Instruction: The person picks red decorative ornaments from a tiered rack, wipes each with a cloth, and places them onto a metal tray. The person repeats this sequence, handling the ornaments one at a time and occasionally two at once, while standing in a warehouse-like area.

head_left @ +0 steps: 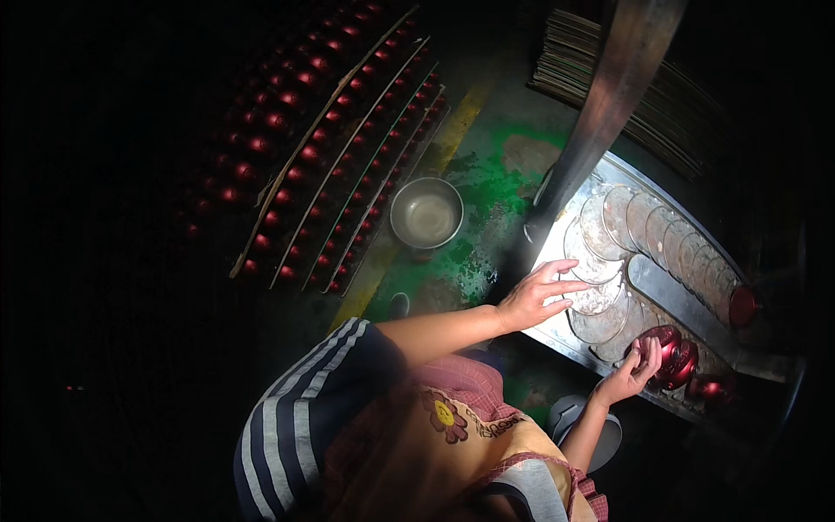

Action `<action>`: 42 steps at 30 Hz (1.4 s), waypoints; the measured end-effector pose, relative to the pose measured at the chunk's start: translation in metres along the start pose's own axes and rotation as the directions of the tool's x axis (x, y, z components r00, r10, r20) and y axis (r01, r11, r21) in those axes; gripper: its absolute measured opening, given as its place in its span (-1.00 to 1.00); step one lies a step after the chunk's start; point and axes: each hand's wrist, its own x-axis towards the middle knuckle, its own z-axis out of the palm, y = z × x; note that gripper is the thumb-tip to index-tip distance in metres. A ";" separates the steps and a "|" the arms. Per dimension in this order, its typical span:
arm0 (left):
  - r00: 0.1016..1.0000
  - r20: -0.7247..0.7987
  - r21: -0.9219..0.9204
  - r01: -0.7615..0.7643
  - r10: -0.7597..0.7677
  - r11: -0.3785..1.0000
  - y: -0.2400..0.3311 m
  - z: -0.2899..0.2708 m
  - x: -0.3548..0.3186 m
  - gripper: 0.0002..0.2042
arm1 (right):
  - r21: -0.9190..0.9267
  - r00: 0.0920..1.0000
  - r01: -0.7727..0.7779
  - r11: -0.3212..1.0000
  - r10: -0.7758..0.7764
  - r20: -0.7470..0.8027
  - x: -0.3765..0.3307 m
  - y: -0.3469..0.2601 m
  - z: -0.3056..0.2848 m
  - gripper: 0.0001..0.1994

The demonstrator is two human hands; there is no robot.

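glossy red pieces [678, 364] are seen just beyond the half-curled fingers of the right hand [624, 379]; whether they are gripped cannot be told. the left hand [524, 304] is held empty, fingers spread, at the round plates [600, 327].

A head-worn fisheye camera looked steeply down over the person's torso [391, 435], the left hand [532, 298] and right hand [633, 374] near, the floor [487, 230] farther off.

Glares nearly white at left end of metal conveyor [551, 329]; dims toward right end, glinting off glossy red pieces [682, 364] by lower edge. Falls to black around borders; bows conveyor's upper edge.
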 end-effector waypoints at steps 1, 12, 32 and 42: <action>0.981 -0.140 0.017 0.141 -0.137 0.990 -0.011 -0.059 -0.020 -0.59 | 0.087 0.987 -0.035 0.996 0.021 0.157 -0.024 -0.017 0.044 -0.66; 0.225 -0.973 0.230 0.950 0.048 0.210 -0.113 -0.586 -0.224 -0.37 | 0.532 0.221 0.212 0.820 -0.570 0.791 -0.236 -0.288 0.617 -0.35; 0.115 -0.885 -0.425 0.194 -0.451 0.884 -0.057 -0.540 -0.319 -0.38 | 0.301 0.389 -0.596 0.744 -0.060 0.919 -0.188 -0.213 0.594 -0.37; 0.842 -0.076 -0.742 -0.405 -0.534 -0.534 -0.274 -0.393 -0.197 -0.23 | -0.105 -0.287 -0.810 -0.577 0.234 0.929 -0.191 -0.097 0.575 -0.64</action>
